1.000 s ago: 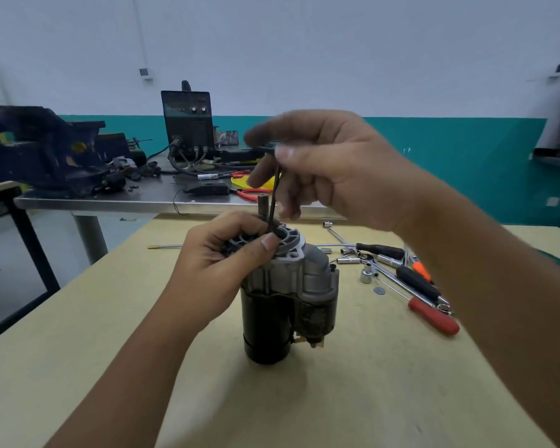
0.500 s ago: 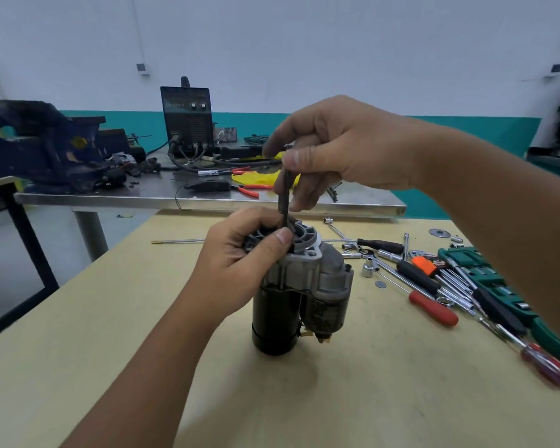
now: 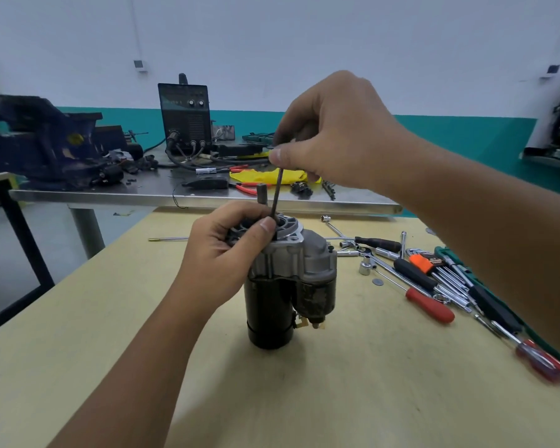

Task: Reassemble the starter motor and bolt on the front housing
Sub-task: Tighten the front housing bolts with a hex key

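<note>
The black-and-silver starter motor stands upright mid-bench. The left hand grips its grey cast front housing; the right hand pinches a long dark through-bolt, feeding it down. Next, I judge: seat and thread it straight.

red-handled screwdriver and loose sockets lie right; blue vise behind.

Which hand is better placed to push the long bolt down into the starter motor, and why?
The right hand: it already pinches the long bolt from above, while the left hand grips the starter motor.
</note>
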Tool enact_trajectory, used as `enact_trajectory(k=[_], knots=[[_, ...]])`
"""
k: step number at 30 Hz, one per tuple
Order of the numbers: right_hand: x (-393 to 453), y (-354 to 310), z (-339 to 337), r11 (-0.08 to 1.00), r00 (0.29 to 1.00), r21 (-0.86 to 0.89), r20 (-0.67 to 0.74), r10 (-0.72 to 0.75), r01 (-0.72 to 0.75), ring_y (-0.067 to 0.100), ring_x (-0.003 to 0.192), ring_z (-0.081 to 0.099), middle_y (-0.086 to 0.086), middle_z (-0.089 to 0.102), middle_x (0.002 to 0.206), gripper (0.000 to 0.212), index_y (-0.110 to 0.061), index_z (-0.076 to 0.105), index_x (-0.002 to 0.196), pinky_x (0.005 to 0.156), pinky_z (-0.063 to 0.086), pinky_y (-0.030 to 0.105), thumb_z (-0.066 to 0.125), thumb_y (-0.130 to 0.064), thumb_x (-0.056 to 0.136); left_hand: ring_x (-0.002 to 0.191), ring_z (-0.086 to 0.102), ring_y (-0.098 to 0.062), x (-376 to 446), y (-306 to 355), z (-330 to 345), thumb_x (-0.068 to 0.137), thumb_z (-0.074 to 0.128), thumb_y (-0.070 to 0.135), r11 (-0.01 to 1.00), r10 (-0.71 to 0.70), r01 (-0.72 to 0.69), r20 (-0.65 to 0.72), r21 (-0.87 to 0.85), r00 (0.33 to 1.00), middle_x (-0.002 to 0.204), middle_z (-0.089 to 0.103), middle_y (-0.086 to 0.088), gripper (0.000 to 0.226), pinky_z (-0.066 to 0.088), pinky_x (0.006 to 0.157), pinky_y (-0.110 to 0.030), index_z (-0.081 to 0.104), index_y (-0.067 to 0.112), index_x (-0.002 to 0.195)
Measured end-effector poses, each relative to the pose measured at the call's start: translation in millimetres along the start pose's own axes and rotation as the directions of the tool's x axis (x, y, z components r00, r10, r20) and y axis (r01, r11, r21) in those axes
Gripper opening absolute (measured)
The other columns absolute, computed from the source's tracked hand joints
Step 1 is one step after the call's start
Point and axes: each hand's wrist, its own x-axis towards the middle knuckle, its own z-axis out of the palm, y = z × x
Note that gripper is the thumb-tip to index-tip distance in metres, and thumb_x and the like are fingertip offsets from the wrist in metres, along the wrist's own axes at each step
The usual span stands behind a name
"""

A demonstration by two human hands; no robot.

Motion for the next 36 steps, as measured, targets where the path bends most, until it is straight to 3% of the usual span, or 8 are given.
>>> enact_trajectory(k=[6, 12, 16, 19, 25, 31, 34, 36], knots=[[-10, -13, 20, 0.971, 0.985, -0.183, -0.053, -0.167, 0.155, -0.001, 0.056, 0.056, -0.023, 0.054, 0.06, 0.008, -0.018, 0.082, 0.086, 0.063, 0.043, 0.009, 0.074, -0.015, 0.085, 0.088, 0.066, -0.013, 0, -1, -1, 0.089, 0.069, 0.035, 0.996, 0.0, 0.007, -0.074, 0.089, 0.997, 0.093, 0.071, 0.005, 0.009, 0.055, 0.071, -0.029, 0.076, 0.031, 0.091], [-14, -4, 34, 0.926, 0.987, 0.378, -0.153, 0.058, 0.004, 0.0, 0.058, 0.055, -0.02, 0.057, 0.055, 0.013, -0.024, 0.076, 0.1, 0.064, 0.048, 0.027, 0.064, -0.029, 0.099, 0.091, 0.067, -0.016, -1, -5, -4, 0.089, 0.07, 0.034, 0.998, -0.014, 0.018, -0.066, 0.054, 0.998, 0.097, 0.072, 0.002, 0.011, 0.053, 0.072, -0.022, 0.078, 0.029, 0.094], [-17, 3, 37, 0.756, 0.99, 0.64, 0.079, 0.114, -0.138, 0.012, 0.062, 0.059, 0.008, 0.074, 0.086, 0.031, -0.014, 0.074, 0.097, 0.057, 0.045, 0.032, 0.052, -0.033, 0.106, 0.091, 0.069, -0.015, -1, -4, 0, 0.091, 0.068, 0.025, 0.998, 0.0, 0.004, -0.066, 0.056, 0.998, 0.098, 0.073, -0.001, 0.011, 0.056, 0.073, -0.023, 0.077, 0.025, 0.095], [-19, 10, 36, 0.616, 0.985, 0.768, 0.149, 0.09, -0.173, 0.02, 0.061, 0.056, 0.015, 0.071, 0.085, 0.029, -0.008, 0.071, 0.098, 0.055, 0.044, 0.032, 0.052, -0.028, 0.106, 0.089, 0.068, -0.011, -1, -1, 2, 0.09, 0.067, 0.022, 0.996, 0.027, -0.021, -0.069, 0.087, 0.997, 0.096, 0.073, 0.0, 0.011, 0.056, 0.072, -0.022, 0.077, 0.026, 0.093], [-18, 4, 36, 0.702, 0.993, 0.702, 0.093, 0.076, -0.12, 0.011, 0.046, 0.049, 0.008, 0.066, 0.065, 0.025, -0.012, 0.072, 0.079, 0.045, 0.04, 0.022, 0.069, -0.029, 0.097, 0.101, 0.069, -0.019, -3, 6, 7, 0.088, 0.069, 0.035, 0.994, 0.052, -0.049, -0.031, 0.099, 0.998, 0.104, 0.074, 0.001, 0.016, 0.058, 0.083, -0.03, 0.075, 0.031, 0.103], [-16, -2, 43, 0.913, 0.971, 0.403, -0.182, 0.153, -0.069, 0.005, 0.047, 0.054, 0.001, 0.064, 0.054, 0.037, -0.012, 0.07, 0.064, 0.054, 0.051, 0.026, 0.079, -0.04, 0.087, 0.098, 0.068, -0.022, -4, 11, 19, 0.087, 0.066, 0.04, 0.989, 0.062, -0.058, -0.025, 0.135, 0.998, 0.102, 0.073, -0.004, 0.02, 0.057, 0.084, -0.047, 0.075, 0.024, 0.097], [-16, 0, 47, 0.91, 0.943, 0.404, -0.257, 0.213, -0.095, 0.011, 0.057, 0.065, -0.006, 0.065, 0.058, 0.026, -0.021, 0.069, 0.069, 0.064, 0.058, 0.034, 0.076, -0.033, 0.091, 0.098, 0.067, -0.021, -4, 11, 21, 0.089, 0.069, 0.026, 0.988, 0.052, -0.047, -0.027, 0.145, 0.998, 0.104, 0.073, -0.006, 0.014, 0.057, 0.085, -0.046, 0.076, 0.017, 0.098], [-17, 2, 46, 0.864, 0.963, 0.492, -0.168, 0.211, -0.104, 0.012, 0.053, 0.063, -0.005, 0.066, 0.062, 0.019, -0.025, 0.07, 0.079, 0.055, 0.056, 0.035, 0.071, -0.032, 0.096, 0.098, 0.067, -0.024, -4, 9, 20, 0.089, 0.067, 0.023, 0.988, 0.053, -0.049, -0.024, 0.148, 0.998, 0.103, 0.072, -0.008, 0.018, 0.056, 0.084, -0.048, 0.076, 0.01, 0.098]])
